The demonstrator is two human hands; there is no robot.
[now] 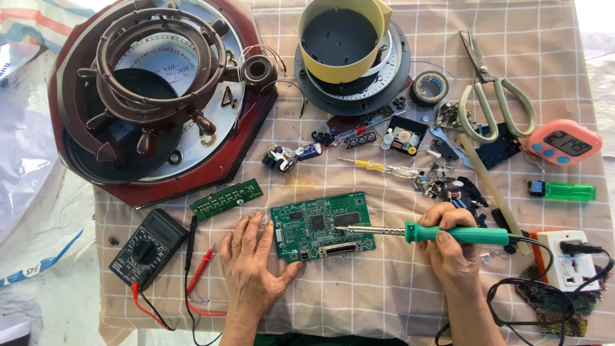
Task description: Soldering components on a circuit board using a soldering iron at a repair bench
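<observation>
The left hand lies flat, palm down, fingers spread and pointing away from the body, thumb stretched out to the right. The right hand is curled in a closed grip, knuckles up, its forearm running down toward the lower edge.

A table under a tan checked cloth carries a green circuit board; a smaller green board; a black multimeter; scissors; a green lighter; a pink timer; a red octagonal clock case; a tape roll.
</observation>
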